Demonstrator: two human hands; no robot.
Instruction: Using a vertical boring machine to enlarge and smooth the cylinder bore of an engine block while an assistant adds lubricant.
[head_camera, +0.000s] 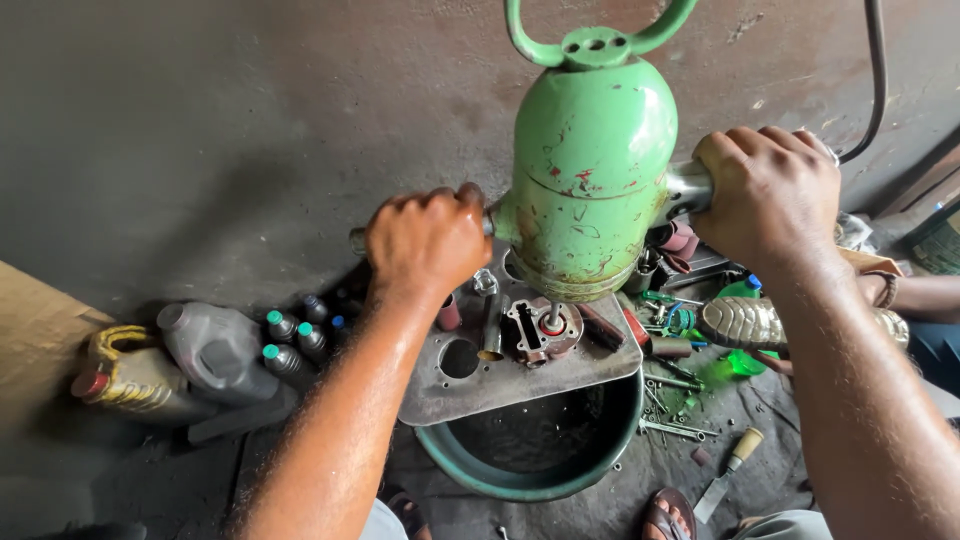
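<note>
The left hand (425, 243) is clenched around the left side handle (358, 240) of a big green drill (590, 170), and the right hand (770, 195) is wrapped tight around the metal handle on the opposite side. The drill stands upright, its bit (553, 317) pressed onto a small metal part (540, 332) lying on a grey steel plate (480, 385). The plate rests over a round green basin (530, 470). To the left sit a grey jug (215, 350) and small capped bottles (285, 340); spanners (670, 425) and a scraper (728, 475) lie on the floor to the right.
</note>
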